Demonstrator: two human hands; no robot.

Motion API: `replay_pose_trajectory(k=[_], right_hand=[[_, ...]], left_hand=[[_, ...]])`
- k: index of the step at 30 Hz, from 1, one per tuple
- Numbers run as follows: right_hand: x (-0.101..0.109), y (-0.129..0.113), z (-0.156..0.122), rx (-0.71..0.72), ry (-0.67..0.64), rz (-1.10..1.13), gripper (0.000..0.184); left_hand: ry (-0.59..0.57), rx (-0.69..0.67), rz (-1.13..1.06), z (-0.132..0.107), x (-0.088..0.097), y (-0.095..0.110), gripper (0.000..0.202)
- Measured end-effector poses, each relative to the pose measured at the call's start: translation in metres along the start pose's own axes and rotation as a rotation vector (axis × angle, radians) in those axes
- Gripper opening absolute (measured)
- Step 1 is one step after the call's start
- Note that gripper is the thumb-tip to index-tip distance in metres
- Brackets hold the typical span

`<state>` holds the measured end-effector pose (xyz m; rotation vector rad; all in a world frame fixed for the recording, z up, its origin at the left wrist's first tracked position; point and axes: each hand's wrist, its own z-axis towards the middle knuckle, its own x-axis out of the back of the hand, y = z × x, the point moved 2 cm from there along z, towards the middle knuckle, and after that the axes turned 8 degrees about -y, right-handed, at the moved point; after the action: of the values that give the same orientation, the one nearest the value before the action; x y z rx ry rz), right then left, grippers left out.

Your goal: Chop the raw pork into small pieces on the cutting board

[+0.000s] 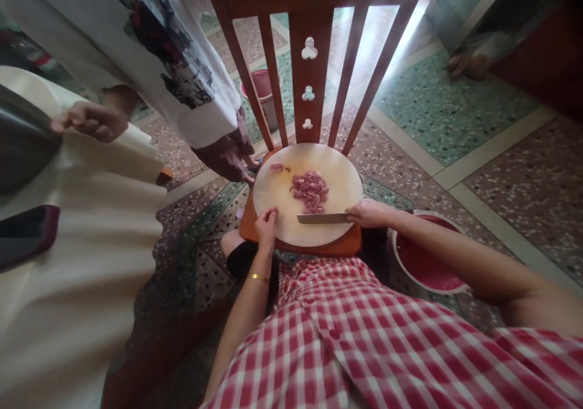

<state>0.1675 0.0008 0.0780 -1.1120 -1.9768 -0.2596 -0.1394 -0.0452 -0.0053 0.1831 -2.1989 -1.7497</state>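
Note:
A round, pale cutting board (282,193) lies on the seat of a wooden chair in front of me. Cut raw meat (310,189) is heaped at its middle, and a small separate piece of meat (276,167) sits near the far left rim. My right hand (367,213) is wrapped round the handle of a cleaver (323,218), whose blade lies along the near side of the heap. At the board's left edge is my left hand (267,223), its fingers curled together; whether anything is between them I cannot make out.
The chair's slatted back (314,75) rises behind the board. A red bucket (428,251) stands on the floor at my right, and another bucket (263,87) is beyond the chair. On the left, a person's hand (95,120) is above a cloth-covered table (104,214) holding a dark phone-like object (27,236).

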Motion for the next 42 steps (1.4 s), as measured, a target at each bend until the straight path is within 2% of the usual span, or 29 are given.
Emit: replay_pose_trajectory(k=[2,4,6,8,11,13,15,18,22,26,33,36,42], right_hand=[[0.011,0.001,0.016,-0.011,0.013,-0.042,0.031],[0.026,-0.002,0.032,-0.027,0.061,-0.075,0.032],[0.038,-0.007,0.043,-0.063,0.109,-0.068,0.032],[0.042,-0.013,0.047,-0.098,0.133,-0.027,0.032],[0.032,-0.025,0.041,-0.132,0.155,0.053,0.034],[0.019,-0.035,0.034,-0.147,0.156,0.094,0.035],[0.007,-0.044,0.027,-0.161,0.138,0.115,0.035],[-0.003,-0.053,0.021,-0.171,0.138,0.113,0.031],[-0.002,-0.062,0.022,-0.148,0.152,0.088,0.027],[-0.001,-0.070,0.019,-0.142,0.093,0.067,0.029],[-0.005,-0.069,0.010,-0.146,-0.001,0.095,0.029],[-0.002,-0.070,0.021,-0.141,-0.023,0.113,0.028],[0.016,-0.095,0.064,-0.059,0.064,0.154,0.028]], left_hand=[[0.026,0.062,-0.076,0.002,0.000,0.007,0.024],[0.014,0.023,-0.072,0.001,-0.005,0.016,0.023],[0.003,-0.110,0.008,-0.003,-0.014,0.023,0.021],[-0.025,-0.323,0.195,-0.010,-0.028,0.028,0.019],[-0.176,-0.627,0.570,-0.022,-0.051,0.024,0.018],[-0.272,-0.729,0.742,-0.028,-0.060,0.018,0.019],[-0.288,-0.774,0.819,-0.033,-0.061,0.012,0.023],[-0.262,-0.808,0.823,-0.035,-0.054,0.006,0.028],[-0.279,-0.804,0.804,-0.032,-0.051,0.000,0.025],[-0.305,-0.782,0.832,-0.030,-0.056,-0.004,0.024],[-0.270,-0.753,0.834,-0.033,-0.056,-0.001,0.019],[-0.313,-0.722,0.794,-0.032,-0.056,0.002,0.020],[-0.302,-0.740,0.783,-0.031,-0.058,-0.001,0.019]])
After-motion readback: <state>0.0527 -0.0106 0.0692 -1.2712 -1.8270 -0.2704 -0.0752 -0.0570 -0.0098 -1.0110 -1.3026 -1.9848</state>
